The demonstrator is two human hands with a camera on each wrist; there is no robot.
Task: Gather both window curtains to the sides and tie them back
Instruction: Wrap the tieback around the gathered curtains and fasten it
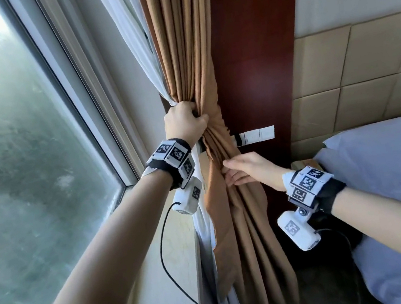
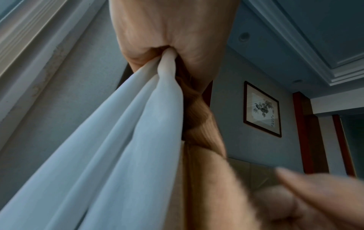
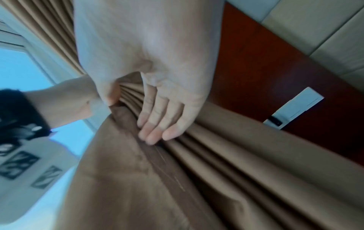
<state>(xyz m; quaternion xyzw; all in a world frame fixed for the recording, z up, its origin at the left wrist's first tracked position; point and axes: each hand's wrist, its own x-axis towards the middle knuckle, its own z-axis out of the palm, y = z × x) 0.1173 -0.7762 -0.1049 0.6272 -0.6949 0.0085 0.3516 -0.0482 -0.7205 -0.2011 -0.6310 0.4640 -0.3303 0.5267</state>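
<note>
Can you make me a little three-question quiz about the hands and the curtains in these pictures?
1. True or false: the left hand grips the brown curtain and the white curtain bunched together.
2. Which does the right hand touch? A) the bed pillow B) the brown curtain's folds C) the window glass
3. Fill in: the right hand's fingers lie nearly ____ against the cloth.

Key: 1 true; 2 B; 3 straight.
</note>
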